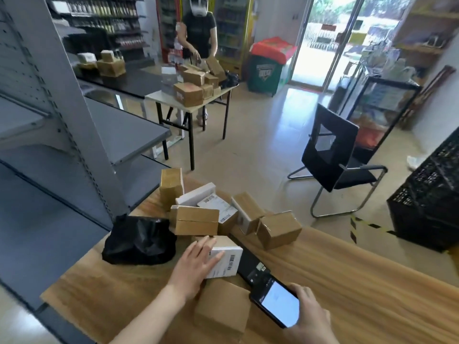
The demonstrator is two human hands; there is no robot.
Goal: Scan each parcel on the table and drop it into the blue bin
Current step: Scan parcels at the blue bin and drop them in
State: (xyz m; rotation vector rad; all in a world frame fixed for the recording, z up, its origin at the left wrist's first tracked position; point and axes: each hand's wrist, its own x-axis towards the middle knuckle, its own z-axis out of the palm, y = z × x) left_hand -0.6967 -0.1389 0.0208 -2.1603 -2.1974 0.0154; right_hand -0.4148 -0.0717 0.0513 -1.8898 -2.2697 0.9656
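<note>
My left hand (196, 264) lies flat with spread fingers on a small white-labelled parcel (227, 261) whose barcode faces up. My right hand (308, 311) grips a black handheld scanner (270, 291) with a lit screen, its head next to the barcode. A plain brown box (223, 309) sits just below my left hand. Several more cardboard parcels (198, 219) are piled at the far end of the wooden table (347, 281), one brown box (278, 229) to the right of them. No blue bin is in view.
A black plastic bag (139, 240) lies on the table's left side. Grey metal shelving (74, 132) stands at left. A black chair (332, 157) and black crates (429, 202) are at right. Another person (198, 33) handles boxes at a far table (196, 105).
</note>
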